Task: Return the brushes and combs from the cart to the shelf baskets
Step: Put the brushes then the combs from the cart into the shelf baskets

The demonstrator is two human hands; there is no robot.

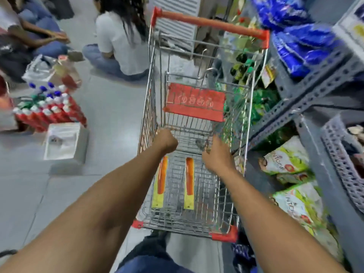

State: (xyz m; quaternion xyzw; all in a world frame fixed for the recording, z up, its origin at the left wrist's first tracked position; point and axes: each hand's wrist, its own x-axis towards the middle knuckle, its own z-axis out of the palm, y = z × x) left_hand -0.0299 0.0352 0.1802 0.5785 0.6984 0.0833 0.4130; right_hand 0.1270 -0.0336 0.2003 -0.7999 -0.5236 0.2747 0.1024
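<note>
Below both hands (167, 139) (215, 154), combs (189, 178).

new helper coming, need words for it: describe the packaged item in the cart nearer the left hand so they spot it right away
Find the wire shopping cart with the red handle, beside the grey shelving. Two long orange-and-yellow packs lie side by side on its floor. Yours is the left pack, against the cart's left wall below the left hand, not the right pack.

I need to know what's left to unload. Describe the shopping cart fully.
The silver wire shopping cart has a red handle bar, red corner bumpers and a red child-seat flap. It stands on the grey floor beside the shelving. Two orange-and-yellow packets lie inside. The left hand and right hand reach in.
</note>
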